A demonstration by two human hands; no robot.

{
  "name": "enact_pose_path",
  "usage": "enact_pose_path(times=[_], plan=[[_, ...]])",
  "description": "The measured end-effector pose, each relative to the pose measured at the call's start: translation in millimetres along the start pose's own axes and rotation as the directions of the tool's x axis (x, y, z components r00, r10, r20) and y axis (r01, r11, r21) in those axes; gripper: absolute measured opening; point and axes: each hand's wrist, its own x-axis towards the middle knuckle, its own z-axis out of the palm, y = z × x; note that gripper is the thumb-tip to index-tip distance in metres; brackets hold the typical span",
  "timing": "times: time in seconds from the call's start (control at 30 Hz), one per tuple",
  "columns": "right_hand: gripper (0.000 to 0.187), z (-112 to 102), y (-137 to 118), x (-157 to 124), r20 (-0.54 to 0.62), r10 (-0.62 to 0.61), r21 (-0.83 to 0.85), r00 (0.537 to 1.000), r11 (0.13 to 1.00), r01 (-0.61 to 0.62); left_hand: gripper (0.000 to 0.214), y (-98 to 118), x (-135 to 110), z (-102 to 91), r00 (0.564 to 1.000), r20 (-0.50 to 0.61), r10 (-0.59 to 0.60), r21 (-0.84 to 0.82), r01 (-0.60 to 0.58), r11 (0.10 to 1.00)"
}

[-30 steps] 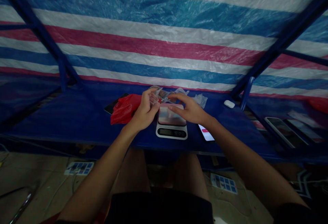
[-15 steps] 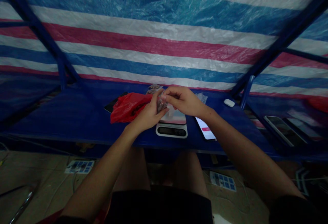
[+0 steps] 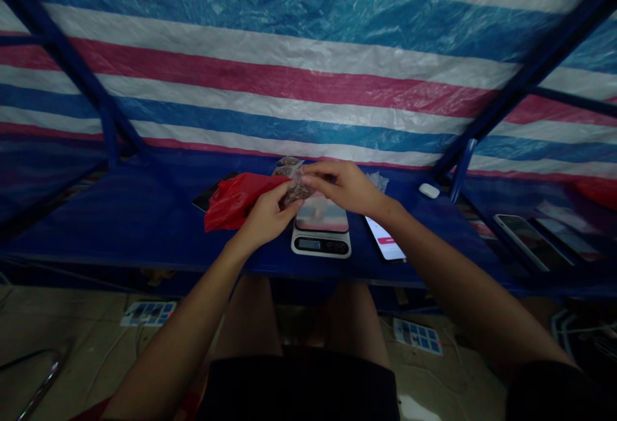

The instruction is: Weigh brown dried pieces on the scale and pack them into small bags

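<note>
Above the back of a digital kitchen scale (image 3: 321,245), my left hand (image 3: 267,213) and my right hand (image 3: 340,187) meet. Both pinch a small clear plastic bag of brown pieces (image 3: 296,190). A similar packet (image 3: 288,166) lies just behind the fingers. Beside my left hand is a crumpled red plastic bag (image 3: 236,201), its edge near my fingers. The scale's platform (image 3: 322,213) is glossy and reflective, with its lit display at the front. A crumpled clear bag (image 3: 377,181) lies to the right of my right hand.
A smartphone (image 3: 384,239) lies right of the scale, and a dark phone (image 3: 208,200) sits partly under the red bag. A small white case (image 3: 429,190) is further right. Several phones lie on a lower right shelf (image 3: 530,241). A striped tarp and blue metal frame stand behind.
My hands have closed together over the scale's back edge, with both now on the small bag. The scale's display now looks lit.
</note>
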Motion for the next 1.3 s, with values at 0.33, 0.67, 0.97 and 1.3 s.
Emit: enact_pose_path(times=[0.33,0.67,0.97,1.3], plan=[[0.031,-15.3,-2.0,-1.0,0.082,0.065,-0.045,0.995,0.997,-0.061,0.055,10.5,0.6,-19.0,0.958,0.221,-0.182,-0.264,0.239,0.935],[0.036,-44.9,8.8,2.6,-0.162,0.158,-0.26,0.974,0.945,-0.197,0.061,5.3,-5.6,-17.9,0.985,0.028,-0.172,-0.152,0.175,0.973],[0.034,-62.5,53.3,0.0,-0.253,0.332,-0.593,0.909,0.688,-0.417,0.031,16.5,-45.7,-4.7,0.997,0.058,0.046,0.238,-0.058,0.969],[0.024,-39.2,71.2,1.0,-0.38,0.443,-0.644,0.812,0.503,-0.576,0.041,55.2,-86.4,49.9,0.906,0.367,-0.214,0.663,-0.093,0.743]])
